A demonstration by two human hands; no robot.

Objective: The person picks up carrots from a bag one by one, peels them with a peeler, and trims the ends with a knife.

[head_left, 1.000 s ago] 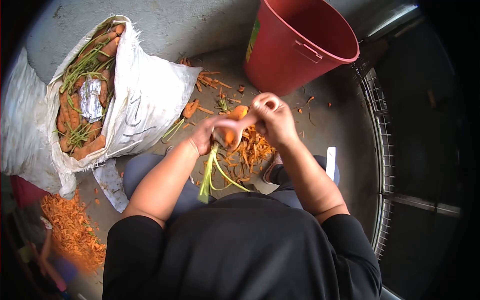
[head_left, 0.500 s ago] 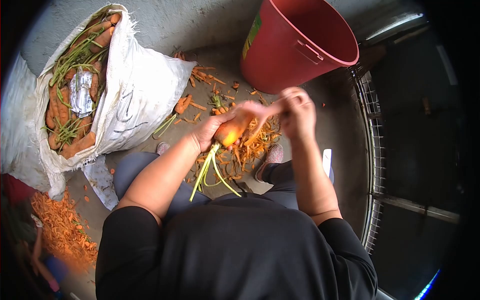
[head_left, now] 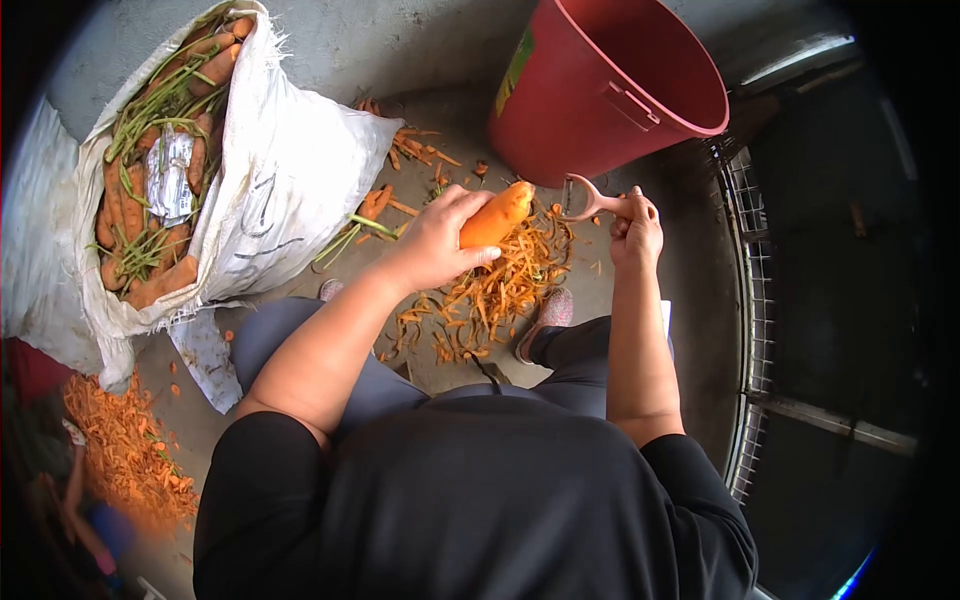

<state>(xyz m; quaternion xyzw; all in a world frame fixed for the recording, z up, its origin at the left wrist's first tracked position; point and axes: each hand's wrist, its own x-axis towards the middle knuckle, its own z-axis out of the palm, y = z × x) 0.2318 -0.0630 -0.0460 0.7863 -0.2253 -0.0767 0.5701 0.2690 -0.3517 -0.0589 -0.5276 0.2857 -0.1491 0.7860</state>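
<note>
Grey floor [head_left: 695,300] ran up to a rough wall [head_left: 370,45], with a red bin [head_left: 560,110] standing near it. Nearer the wearer than the bin and to its left, an orange carrot [head_left: 490,220] was held in the air, the left hand's [head_left: 440,235] fingers wrapped round it. The right hand [head_left: 640,235] was on the bin's near side, its fingers curled about the handle of a peeler [head_left: 592,204], whose head hung apart from the carrot. Peelings [head_left: 510,290] littered the floor on that same side of the bin, beside a patterned shoe [head_left: 552,312]. Left of the bin lay a white sack [head_left: 300,175] filled with carrots [head_left: 125,200]. Farther left, well apart from the bin, another person's arm [head_left: 75,500] showed near a heap of shavings [head_left: 125,450].

If its surface was slick, the carrot might have twisted in the grip, letting the peeler nick the left thumb [head_left: 482,257]. Loose peelings underfoot could have made the shoe slide.
</note>
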